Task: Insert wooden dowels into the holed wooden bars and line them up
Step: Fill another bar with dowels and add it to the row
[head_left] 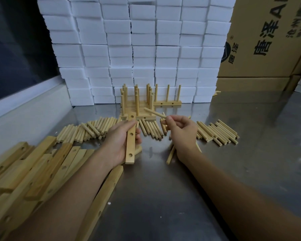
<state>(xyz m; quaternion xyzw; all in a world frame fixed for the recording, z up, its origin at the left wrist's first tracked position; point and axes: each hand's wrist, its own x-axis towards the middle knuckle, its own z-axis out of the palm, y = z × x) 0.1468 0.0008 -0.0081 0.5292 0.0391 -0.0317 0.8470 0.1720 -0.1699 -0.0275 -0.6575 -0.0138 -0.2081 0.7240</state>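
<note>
A shiny metal desk (163, 188) carries everything; a tall wall of stacked white foam blocks (137, 49) stands along its far edge; brown cardboard boxes (268, 37) printed with black characters rise at the right; a dark window (16, 49) lies left.

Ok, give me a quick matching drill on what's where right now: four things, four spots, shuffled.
Things:
1. bar
2. dowel
3. spare bars
4. finished bars

Places:
A. standing at the foot of the foam blocks
B. pinched in the right hand
C. piled at the near left of the table
D. gripped in the left hand

Pairs: 1-D, 2-B, 3-C, 4-A
</note>
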